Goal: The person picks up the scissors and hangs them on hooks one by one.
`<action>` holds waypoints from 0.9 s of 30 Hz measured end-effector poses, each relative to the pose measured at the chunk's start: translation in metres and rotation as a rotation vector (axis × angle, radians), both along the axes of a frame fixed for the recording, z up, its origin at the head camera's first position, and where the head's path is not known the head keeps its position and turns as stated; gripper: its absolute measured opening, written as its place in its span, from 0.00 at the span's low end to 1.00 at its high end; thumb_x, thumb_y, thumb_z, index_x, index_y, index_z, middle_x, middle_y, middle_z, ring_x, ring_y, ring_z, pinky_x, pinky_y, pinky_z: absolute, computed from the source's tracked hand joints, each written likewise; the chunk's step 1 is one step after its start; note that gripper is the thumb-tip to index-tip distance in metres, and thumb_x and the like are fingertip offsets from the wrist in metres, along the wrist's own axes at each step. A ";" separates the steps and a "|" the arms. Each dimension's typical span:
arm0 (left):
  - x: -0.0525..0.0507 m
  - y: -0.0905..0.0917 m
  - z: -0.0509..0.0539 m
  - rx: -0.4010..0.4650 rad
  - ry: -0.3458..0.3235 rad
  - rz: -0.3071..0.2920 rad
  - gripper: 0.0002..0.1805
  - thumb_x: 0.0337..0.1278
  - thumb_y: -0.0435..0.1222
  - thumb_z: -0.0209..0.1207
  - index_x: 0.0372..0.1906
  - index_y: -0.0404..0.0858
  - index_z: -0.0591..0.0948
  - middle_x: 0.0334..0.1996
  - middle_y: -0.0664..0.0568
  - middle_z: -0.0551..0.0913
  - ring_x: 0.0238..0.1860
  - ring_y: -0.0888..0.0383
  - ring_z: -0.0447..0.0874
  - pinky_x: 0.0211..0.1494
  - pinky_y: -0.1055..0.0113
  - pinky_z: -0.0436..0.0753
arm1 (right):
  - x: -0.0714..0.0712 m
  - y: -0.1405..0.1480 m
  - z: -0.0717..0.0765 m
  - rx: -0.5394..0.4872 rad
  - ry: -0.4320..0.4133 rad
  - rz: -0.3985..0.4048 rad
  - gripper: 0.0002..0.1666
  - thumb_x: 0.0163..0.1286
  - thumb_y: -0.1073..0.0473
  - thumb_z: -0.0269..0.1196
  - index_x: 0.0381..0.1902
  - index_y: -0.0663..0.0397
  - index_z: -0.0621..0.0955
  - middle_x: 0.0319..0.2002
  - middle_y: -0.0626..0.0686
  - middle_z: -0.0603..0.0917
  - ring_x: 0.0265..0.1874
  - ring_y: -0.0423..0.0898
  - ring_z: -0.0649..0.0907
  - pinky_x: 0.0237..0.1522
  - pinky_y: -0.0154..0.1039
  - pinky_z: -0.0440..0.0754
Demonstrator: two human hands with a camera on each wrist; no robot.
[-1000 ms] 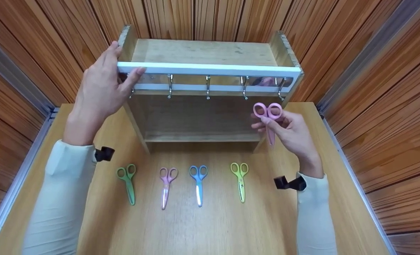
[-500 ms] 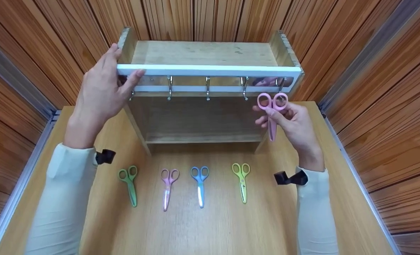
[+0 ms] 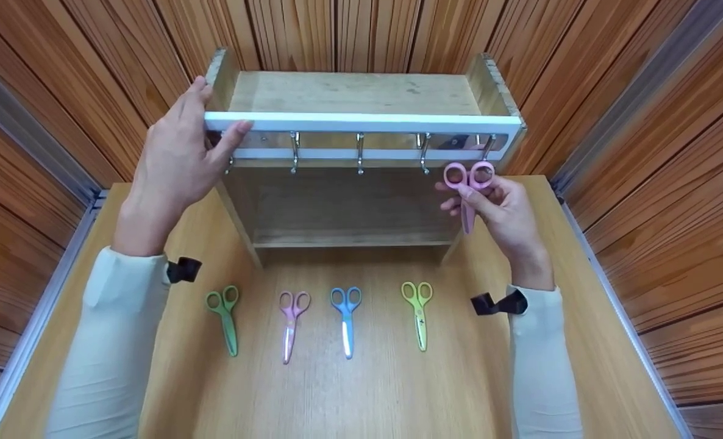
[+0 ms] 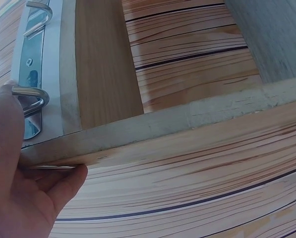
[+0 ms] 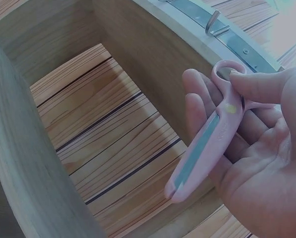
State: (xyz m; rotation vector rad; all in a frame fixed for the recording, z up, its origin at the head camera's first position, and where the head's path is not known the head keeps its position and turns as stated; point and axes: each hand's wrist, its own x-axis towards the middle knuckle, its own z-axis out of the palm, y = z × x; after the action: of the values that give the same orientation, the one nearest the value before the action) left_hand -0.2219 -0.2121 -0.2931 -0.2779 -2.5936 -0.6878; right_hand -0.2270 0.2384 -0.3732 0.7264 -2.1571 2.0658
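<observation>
My left hand grips the upper left corner of the wooden shelf, its thumb over the end of the white hook rail and its fingers along the outer side. In the left wrist view the thumb lies beside a metal hook. My right hand pinches a pair of pink scissors, loops up and blades down, below the rail. Its right loop overlaps the lower end of the rightmost hook. Whether the hook passes through that loop, I cannot tell.
On the table in front of the shelf lie green scissors, pink-purple scissors, blue scissors and yellow-green scissors, spread in a row. Wood-panelled walls stand behind and at both sides.
My right hand has raised the pink scissors and shifted them slightly right, to the rightmost hook. Lately their blade tip has tilted a little. The left hand has kept its place on the shelf.
</observation>
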 end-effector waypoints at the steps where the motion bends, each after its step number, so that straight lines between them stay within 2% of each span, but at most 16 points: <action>1: 0.000 0.000 0.000 0.001 0.005 -0.002 0.45 0.76 0.62 0.51 0.79 0.30 0.63 0.83 0.39 0.59 0.66 0.33 0.79 0.70 0.38 0.78 | 0.000 0.000 0.000 -0.005 -0.002 0.001 0.15 0.80 0.68 0.58 0.59 0.66 0.82 0.50 0.54 0.93 0.39 0.45 0.93 0.46 0.36 0.91; 6: -0.001 0.000 0.001 0.001 0.025 -0.011 0.45 0.77 0.61 0.52 0.78 0.28 0.64 0.82 0.37 0.61 0.72 0.32 0.75 0.75 0.37 0.73 | -0.001 0.002 -0.003 -0.023 -0.009 -0.007 0.16 0.78 0.70 0.58 0.60 0.68 0.82 0.51 0.55 0.93 0.43 0.46 0.93 0.53 0.39 0.90; 10: 0.000 0.000 0.001 0.000 0.019 -0.006 0.45 0.77 0.61 0.51 0.79 0.29 0.63 0.83 0.38 0.60 0.67 0.33 0.78 0.74 0.37 0.75 | 0.000 0.004 -0.009 -0.005 -0.035 -0.034 0.17 0.77 0.70 0.60 0.60 0.68 0.82 0.50 0.54 0.93 0.47 0.47 0.93 0.54 0.34 0.89; 12: 0.000 0.000 0.000 -0.002 0.017 -0.004 0.45 0.77 0.61 0.51 0.80 0.30 0.62 0.83 0.39 0.59 0.62 0.33 0.79 0.68 0.39 0.80 | 0.002 0.006 -0.012 0.014 -0.054 -0.049 0.18 0.76 0.70 0.61 0.61 0.69 0.82 0.50 0.53 0.93 0.48 0.46 0.93 0.55 0.34 0.88; 15: 0.000 0.001 0.000 -0.002 0.010 -0.001 0.45 0.77 0.61 0.51 0.80 0.31 0.62 0.84 0.39 0.58 0.62 0.33 0.79 0.70 0.39 0.79 | 0.005 0.008 -0.019 0.052 -0.086 -0.070 0.20 0.75 0.71 0.62 0.63 0.71 0.80 0.50 0.51 0.93 0.49 0.45 0.92 0.59 0.33 0.87; 18: -0.001 0.001 0.000 -0.001 0.008 -0.001 0.45 0.77 0.61 0.51 0.80 0.31 0.62 0.84 0.39 0.58 0.64 0.34 0.78 0.73 0.39 0.76 | 0.010 0.010 -0.027 0.134 -0.103 -0.103 0.22 0.75 0.70 0.63 0.64 0.72 0.79 0.51 0.49 0.93 0.50 0.43 0.92 0.61 0.33 0.86; 19: -0.001 0.001 0.000 0.000 0.008 -0.003 0.45 0.77 0.61 0.51 0.80 0.31 0.62 0.84 0.39 0.58 0.66 0.34 0.77 0.75 0.38 0.74 | 0.012 0.011 -0.029 0.166 -0.108 -0.114 0.22 0.75 0.69 0.63 0.65 0.72 0.79 0.52 0.51 0.92 0.51 0.42 0.92 0.61 0.31 0.85; 23: 0.000 0.001 -0.001 -0.003 0.006 -0.002 0.46 0.76 0.62 0.51 0.80 0.32 0.62 0.84 0.40 0.58 0.66 0.34 0.78 0.75 0.39 0.75 | 0.019 0.015 -0.038 0.322 -0.133 -0.172 0.24 0.76 0.62 0.65 0.66 0.68 0.79 0.58 0.60 0.89 0.52 0.38 0.90 0.59 0.26 0.84; 25: 0.000 0.001 -0.001 -0.003 0.007 -0.001 0.46 0.76 0.63 0.50 0.80 0.31 0.62 0.84 0.40 0.58 0.65 0.33 0.78 0.74 0.39 0.75 | 0.022 0.015 -0.042 0.387 -0.167 -0.200 0.26 0.77 0.58 0.66 0.66 0.67 0.78 0.61 0.64 0.86 0.55 0.40 0.89 0.58 0.26 0.84; 27: 0.001 0.001 -0.001 -0.003 0.008 0.004 0.46 0.76 0.63 0.49 0.80 0.31 0.62 0.84 0.40 0.58 0.62 0.34 0.79 0.72 0.40 0.78 | 0.026 0.014 -0.047 0.450 -0.210 -0.218 0.29 0.77 0.54 0.66 0.69 0.65 0.76 0.63 0.64 0.85 0.59 0.47 0.88 0.60 0.31 0.85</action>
State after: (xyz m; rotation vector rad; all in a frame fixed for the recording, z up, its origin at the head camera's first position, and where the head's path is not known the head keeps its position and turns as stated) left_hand -0.2212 -0.2115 -0.2944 -0.2765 -2.5873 -0.6800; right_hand -0.2011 0.2525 -0.4205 0.2865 -2.7180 1.6295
